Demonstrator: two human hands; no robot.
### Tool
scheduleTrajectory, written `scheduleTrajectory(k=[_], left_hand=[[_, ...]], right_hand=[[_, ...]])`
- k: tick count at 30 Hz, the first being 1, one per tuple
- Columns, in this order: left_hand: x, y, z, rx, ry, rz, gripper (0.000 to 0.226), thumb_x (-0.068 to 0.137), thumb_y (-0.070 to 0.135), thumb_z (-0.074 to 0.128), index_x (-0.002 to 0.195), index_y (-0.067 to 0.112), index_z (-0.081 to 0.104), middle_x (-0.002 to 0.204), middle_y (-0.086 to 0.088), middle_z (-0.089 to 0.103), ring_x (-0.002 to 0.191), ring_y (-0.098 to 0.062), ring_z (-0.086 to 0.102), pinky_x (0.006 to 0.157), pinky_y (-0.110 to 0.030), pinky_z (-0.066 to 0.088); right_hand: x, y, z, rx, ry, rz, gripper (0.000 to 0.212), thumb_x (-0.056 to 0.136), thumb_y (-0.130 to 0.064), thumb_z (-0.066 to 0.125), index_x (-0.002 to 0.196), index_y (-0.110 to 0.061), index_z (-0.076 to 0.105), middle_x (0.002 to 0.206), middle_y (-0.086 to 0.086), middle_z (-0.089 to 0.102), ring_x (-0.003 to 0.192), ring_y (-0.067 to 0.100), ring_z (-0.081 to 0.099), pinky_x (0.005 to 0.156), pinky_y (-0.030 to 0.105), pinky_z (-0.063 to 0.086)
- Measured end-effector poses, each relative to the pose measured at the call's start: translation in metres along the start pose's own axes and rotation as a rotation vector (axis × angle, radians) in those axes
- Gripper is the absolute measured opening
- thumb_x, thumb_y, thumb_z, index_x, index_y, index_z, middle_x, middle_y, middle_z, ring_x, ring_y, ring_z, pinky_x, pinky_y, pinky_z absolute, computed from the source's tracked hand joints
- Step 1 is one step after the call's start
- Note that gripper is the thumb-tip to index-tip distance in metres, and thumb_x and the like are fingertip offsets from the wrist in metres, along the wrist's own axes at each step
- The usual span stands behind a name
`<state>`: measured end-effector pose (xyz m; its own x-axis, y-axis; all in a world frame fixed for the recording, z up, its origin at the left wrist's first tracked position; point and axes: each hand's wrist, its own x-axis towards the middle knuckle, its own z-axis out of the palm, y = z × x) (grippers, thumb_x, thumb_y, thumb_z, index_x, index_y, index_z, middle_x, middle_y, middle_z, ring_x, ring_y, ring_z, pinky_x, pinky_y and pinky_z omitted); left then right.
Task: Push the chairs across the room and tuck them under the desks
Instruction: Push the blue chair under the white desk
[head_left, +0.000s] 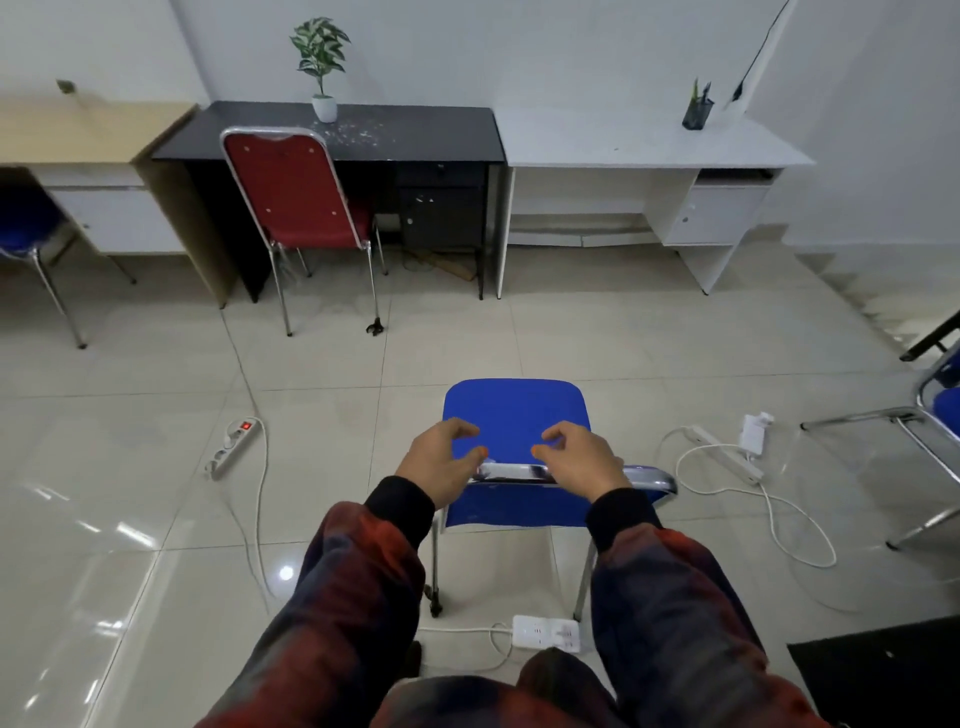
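Two plaid sleeves (332, 613) are seen nearest the lens, reaching forward over a blue chair (514, 415) that stands on the tiled floor (130, 519), well apart from the desks. The left hand (439, 460) and the right hand (579, 457) are held side by side but apart, fingers loosely curled above the chrome top rail (511, 474) of the backrest, with the wrists over the rail; nothing is clamped, and whether the palms touch the metal cannot be told.

From the left, four chairs are counted: a blue one (31, 228) tucked partly under the wooden desk (88, 135), a red one (296, 192) partly under the black desk (337, 130), the blue one at the hands, and another blue one (935, 415) cut off by the right edge. Three desks are lined along the wall, the third being white (639, 140). One potted plant (322, 67) is set on the black desk and one pen holder (697, 111) on the white.

Three power strips are strewn on the floor: one (231, 447) at left with a red switch lit, one (545, 633) behind the chair's legs, one (727, 452) at right.
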<state>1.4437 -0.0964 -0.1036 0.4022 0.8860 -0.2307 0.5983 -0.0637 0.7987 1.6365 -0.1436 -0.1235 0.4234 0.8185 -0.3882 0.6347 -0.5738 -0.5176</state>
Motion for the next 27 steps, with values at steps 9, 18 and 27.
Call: scheduleTrajectory(k=[9,18,27], left_hand=[[-0.001,0.007,0.084,0.675,-0.053,-0.018,0.07,0.081,0.07,0.05,0.139,0.034,0.039,0.142,0.009,0.04,0.134,-0.021,0.031,0.111,-0.05,0.021],[0.015,0.012,0.079,0.62,-0.045,-0.122,0.078,0.076,0.086,0.031,0.124,0.031,0.058,0.119,0.005,0.059,0.113,-0.023,0.048,0.093,-0.045,0.034],[0.035,0.012,0.077,0.51,-0.044,-0.239,0.067,0.083,0.075,0.036,0.105,0.02,0.068,0.101,0.002,0.067,0.091,-0.02,0.06,0.077,-0.032,0.049]], right_hand=[[-0.004,0.048,-0.021,-0.208,-0.054,-0.13,0.057,0.092,-0.072,0.041,0.123,-0.029,0.063,0.126,-0.009,0.064,0.118,0.017,0.055,0.105,0.04,0.03],[-0.002,0.06,-0.032,-0.278,-0.029,-0.155,0.078,0.072,-0.094,0.037,0.106,-0.033,0.071,0.108,-0.012,0.068,0.104,0.017,0.06,0.097,0.037,0.045],[0.017,0.084,-0.038,-0.272,0.027,-0.259,0.076,0.071,-0.094,0.037,0.093,-0.032,0.077,0.091,-0.016,0.071,0.082,0.009,0.06,0.067,0.026,0.042]])
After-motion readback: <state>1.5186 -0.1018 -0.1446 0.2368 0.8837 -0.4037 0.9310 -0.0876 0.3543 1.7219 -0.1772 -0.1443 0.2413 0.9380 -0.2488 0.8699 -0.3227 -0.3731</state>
